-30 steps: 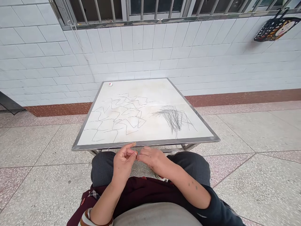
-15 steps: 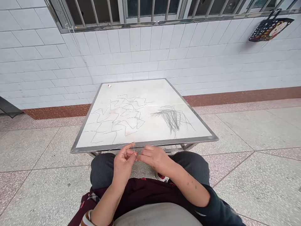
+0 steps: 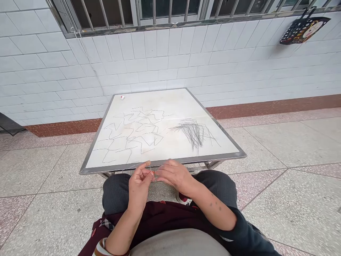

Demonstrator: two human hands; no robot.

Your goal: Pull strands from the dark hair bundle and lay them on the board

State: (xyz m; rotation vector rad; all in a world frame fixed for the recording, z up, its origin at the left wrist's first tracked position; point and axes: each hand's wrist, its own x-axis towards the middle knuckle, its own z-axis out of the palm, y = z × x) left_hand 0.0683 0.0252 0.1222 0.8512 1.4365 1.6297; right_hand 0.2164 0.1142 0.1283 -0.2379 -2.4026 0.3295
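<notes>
Just in front of the table's near edge, my left hand [image 3: 139,183] is closed in a pinch on a thin wire [image 3: 150,167]. Part of that wire runs up by the raised index finger, and a faint end trails off to the left. My right hand [image 3: 174,176] is beside it, fingertips close to the left thumb and slightly smeared by motion. Whether the right fingers grip the wire cannot be made out. Several bent, zigzag wires [image 3: 145,124] lie spread over the left half of the white table [image 3: 170,101]. A loose bunch of mostly straight dark wires [image 3: 195,133] lies on the right.
A small red-and-white object [image 3: 122,97] sits at the table's far left corner. Behind the table stands a white tiled wall [image 3: 160,60] with a barred window. A patterned bag [image 3: 303,31] hangs at the upper right. My knees [image 3: 220,186] are under the table's front edge.
My right hand's fingers have lifted and shifted slightly at the wire. My left hand keeps its pinch in nearly the same place. The wires on the table lie as before.
</notes>
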